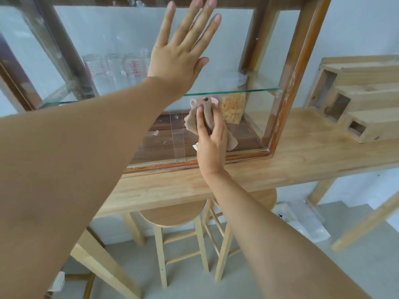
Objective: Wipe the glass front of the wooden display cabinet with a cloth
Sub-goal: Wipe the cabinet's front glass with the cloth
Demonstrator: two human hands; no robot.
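The wooden display cabinet stands on a light wooden counter, and its glass front fills the upper middle of the view. My left hand lies flat against the upper part of the glass, fingers straight and spread. Lower down, my right hand grips a crumpled beige cloth and holds it against the lower pane, just above the bottom frame rail. Most of the cloth is hidden under my fingers.
Inside the cabinet are a glass shelf, clear measuring cups and a jar of yellowish flakes. A stepped wooden rack sits at the right on the counter. Two wooden stools stand under the counter.
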